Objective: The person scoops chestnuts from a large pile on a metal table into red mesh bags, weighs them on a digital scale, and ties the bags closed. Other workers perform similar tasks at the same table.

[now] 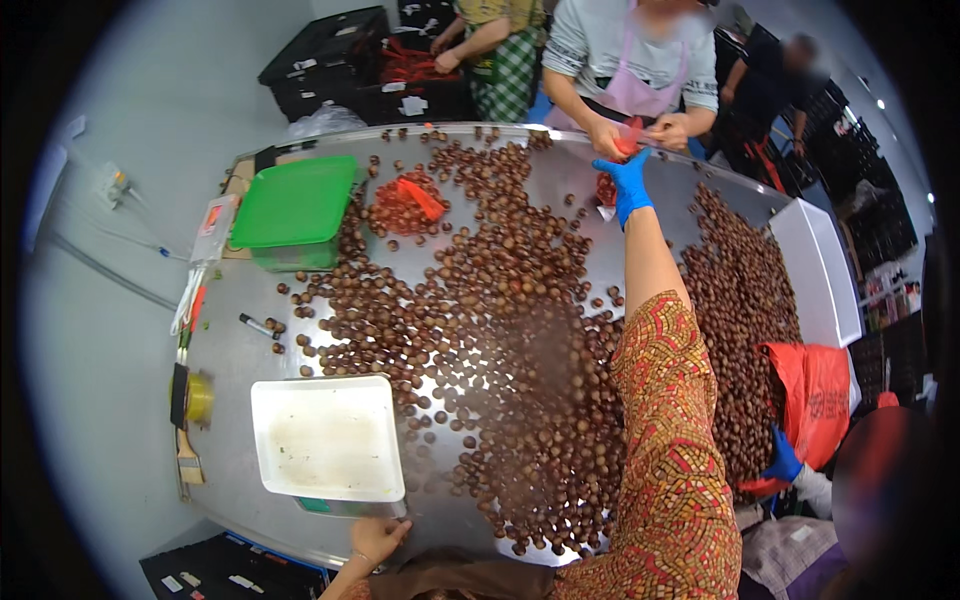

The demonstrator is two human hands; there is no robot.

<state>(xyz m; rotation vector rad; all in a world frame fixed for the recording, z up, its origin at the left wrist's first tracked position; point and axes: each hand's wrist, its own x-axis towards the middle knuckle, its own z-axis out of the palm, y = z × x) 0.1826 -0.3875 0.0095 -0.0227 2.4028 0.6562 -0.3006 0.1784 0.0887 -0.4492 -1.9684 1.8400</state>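
Observation:
My right hand (630,185), in a blue glove, reaches far across the metal table with thumb and fingers spread. It is close below a co-worker's hand (606,139) that holds red netting (631,136). Just left of my wrist, a red mesh bag (606,189) with a white tag is partly hidden by the glove. At the near edge is my bare left hand (379,538), beside the base of a weighing scale (352,508); its finger grip is unclear. A white plastic tray (326,439) sits on the scale. Many round brown nuts (510,277) spread over the table.
A filled red mesh bag (405,204) lies near a green-lidded box (300,202). A marker (257,325) and brush (189,459) lie left. At right are a white bin (814,270), a red plastic bag (814,397) and another person's blue-gloved hand (784,457).

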